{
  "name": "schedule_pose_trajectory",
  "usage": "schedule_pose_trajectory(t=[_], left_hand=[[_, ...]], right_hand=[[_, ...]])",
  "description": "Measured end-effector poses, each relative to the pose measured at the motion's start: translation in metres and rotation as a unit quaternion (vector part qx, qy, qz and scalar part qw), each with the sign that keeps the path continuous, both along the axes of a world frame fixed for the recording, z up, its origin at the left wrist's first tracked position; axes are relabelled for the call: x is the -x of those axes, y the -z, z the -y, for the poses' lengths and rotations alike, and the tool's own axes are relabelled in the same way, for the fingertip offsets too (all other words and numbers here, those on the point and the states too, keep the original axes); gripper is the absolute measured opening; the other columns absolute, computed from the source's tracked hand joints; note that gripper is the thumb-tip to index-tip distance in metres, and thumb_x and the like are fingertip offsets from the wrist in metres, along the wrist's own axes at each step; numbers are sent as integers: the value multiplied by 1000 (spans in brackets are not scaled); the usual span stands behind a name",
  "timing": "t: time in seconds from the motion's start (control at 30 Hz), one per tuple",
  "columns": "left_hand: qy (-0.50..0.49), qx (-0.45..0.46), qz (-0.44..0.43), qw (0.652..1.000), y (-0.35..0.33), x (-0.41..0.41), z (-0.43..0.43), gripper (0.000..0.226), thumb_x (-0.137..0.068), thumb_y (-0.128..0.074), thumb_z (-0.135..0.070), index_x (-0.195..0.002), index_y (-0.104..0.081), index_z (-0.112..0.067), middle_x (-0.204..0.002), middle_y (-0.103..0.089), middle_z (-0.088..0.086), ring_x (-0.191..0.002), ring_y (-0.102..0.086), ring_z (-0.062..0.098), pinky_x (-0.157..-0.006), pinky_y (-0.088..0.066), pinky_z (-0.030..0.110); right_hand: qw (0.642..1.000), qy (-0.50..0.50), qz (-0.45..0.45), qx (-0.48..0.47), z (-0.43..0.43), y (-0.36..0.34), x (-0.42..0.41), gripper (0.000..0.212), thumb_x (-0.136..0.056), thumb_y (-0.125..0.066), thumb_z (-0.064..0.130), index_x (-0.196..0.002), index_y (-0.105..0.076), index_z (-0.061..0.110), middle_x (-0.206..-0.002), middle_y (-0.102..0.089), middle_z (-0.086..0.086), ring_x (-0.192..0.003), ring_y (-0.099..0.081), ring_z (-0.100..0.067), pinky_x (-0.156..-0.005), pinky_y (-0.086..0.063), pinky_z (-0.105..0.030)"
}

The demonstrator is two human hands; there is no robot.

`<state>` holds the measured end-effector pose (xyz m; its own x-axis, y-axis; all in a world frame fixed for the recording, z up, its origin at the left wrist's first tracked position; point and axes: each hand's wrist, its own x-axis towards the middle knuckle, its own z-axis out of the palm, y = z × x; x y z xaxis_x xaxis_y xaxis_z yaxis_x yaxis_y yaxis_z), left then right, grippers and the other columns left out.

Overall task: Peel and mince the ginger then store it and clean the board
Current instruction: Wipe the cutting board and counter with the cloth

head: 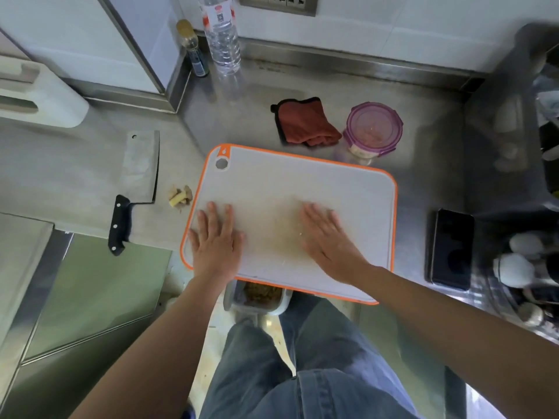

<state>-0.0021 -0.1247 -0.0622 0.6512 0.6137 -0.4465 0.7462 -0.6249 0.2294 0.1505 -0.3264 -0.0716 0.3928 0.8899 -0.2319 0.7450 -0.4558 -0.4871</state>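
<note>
Kitchen. Stainless steel bench with steel upstand against white tiled wall, cleaver, orange-rimmed cutting board, lidded food container, sauce bottle, wall socket strip.

I see my left hand and right hand flat on the near half of the cutting board, which overhangs the counter's front edge. The board's far half is bare and open to a reach.

Just off its left edge lie the ginger scraps, then the cleaver with its handle toward the front edge, blocking a leftward sweep.

Just behind the far edge, the red cloth and the purple-lidded container crowd the far right corner. Bare steel runs from these to the water bottle and the small bottle at the back wall.

On the right, a steel strip separates the board from the phone. Beyond it a cluttered rack lines the right edge.
</note>
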Motion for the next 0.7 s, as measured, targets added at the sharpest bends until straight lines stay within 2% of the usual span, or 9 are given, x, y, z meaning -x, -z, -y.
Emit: schedule_pose_trajectory(t=[0.07,0.13,0.2,0.27,0.33,0.43,0.5,0.57,0.7], left_hand=[[8,7,0,1000,-1,3,-3,60,-102,-22,-39,-151,11,-32,-159,22,1,-145,21,24,-118,8,46],[24,18,-2,1000,0,6,-7,59,-102,-21,-39,-151,13,-32,-158,24,1,-145,23,23,-118,10,45],[35,46,-9,998,-1,7,-10,61,-102,-21,-41,-150,16,-33,-156,30,0,-143,28,22,-117,14,44],[38,88,-18,995,-4,7,-14,63,-101,-24,-42,-149,17,-34,-153,35,-1,-141,33,21,-115,18,43],[46,111,-21,992,-4,6,-18,65,-101,-26,-43,-149,18,-35,-151,38,0,-139,36,21,-113,21,44],[65,130,-35,989,-5,6,-20,71,-99,-29,-45,-147,23,-35,-148,43,2,-135,41,23,-110,24,45],[79,139,-48,986,-7,7,-21,75,-98,-30,-44,-145,28,-33,-146,46,4,-132,45,25,-108,26,46],[89,142,-57,984,-8,6,-23,77,-98,-31,-44,-144,30,-31,-145,47,6,-132,45,27,-108,26,47],[97,141,-67,983,-9,4,-24,78,-98,-31,-44,-145,30,-29,-144,48,7,-132,44,28,-108,25,49]], right_hand=[[999,-18,-24,-37,-5,-3,-2,64,-96,-17,44,-151,-7,14,-159,1,0,-146,7,-10,-119,8,-32],[996,83,-9,-42,-12,-3,-11,64,-97,-22,42,-151,-5,10,-159,2,-4,-146,8,-12,-118,10,-33],[985,172,11,29,-17,1,-9,63,-100,-23,38,-150,2,8,-159,9,-8,-144,16,-15,-117,15,-34],[983,158,35,88,-25,3,12,67,-97,-10,47,-150,7,9,-158,16,-9,-142,23,-17,-116,16,-39],[992,78,46,86,-33,2,46,74,-91,6,57,-149,12,11,-157,20,-7,-142,25,-18,-117,13,-43],[1000,-5,-12,0,-32,-4,75,68,-96,-3,52,-151,6,13,-159,14,-3,-145,16,-12,-119,10,-38],[995,48,-66,-56,-29,-8,66,65,-99,-16,47,-152,-1,13,-160,7,1,-146,8,-9,-119,7,-30],[989,123,-34,-69,-26,-6,47,66,-98,-19,46,-152,-7,11,-160,0,-3,-147,5,-10,-119,7,-31],[988,121,66,62,-28,5,42,77,-92,0,58,-151,3,9,-159,10,-8,-144,18,-16,-118,13,-40]])
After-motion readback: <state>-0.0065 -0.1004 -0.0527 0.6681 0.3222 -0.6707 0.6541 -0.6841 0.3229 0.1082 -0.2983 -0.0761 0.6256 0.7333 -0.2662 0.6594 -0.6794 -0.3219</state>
